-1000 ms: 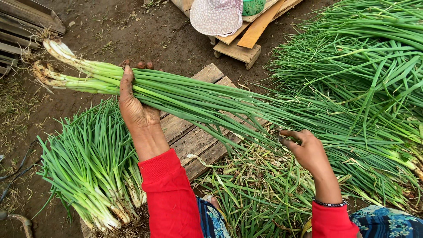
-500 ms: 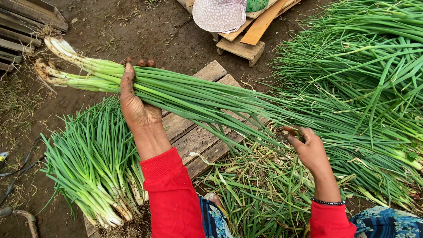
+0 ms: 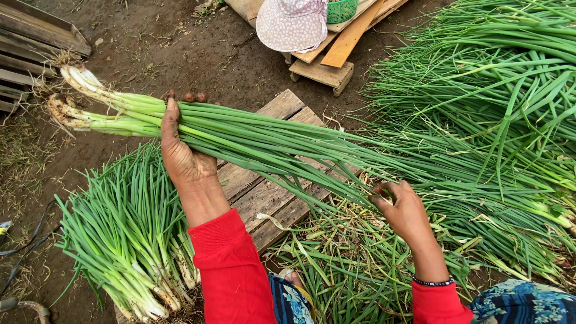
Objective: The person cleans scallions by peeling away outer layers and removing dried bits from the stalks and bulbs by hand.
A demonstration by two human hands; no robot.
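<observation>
Two hands on one bunch of spring onions [image 3: 252,141]: left hand [image 3: 183,159] wraps the stalks near the white roots, right hand [image 3: 405,210] pinches the leafy end, above a wooden pallet [image 3: 264,195] and trimmed pile [image 3: 126,240].

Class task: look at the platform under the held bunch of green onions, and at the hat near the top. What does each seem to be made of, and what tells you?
Platform: apparently raw, unpainted wood; separate planks with grain, weathered grey-brown.
Hat: probably soft woven cloth; a small printed pattern and a floppy, curved brim.
</observation>
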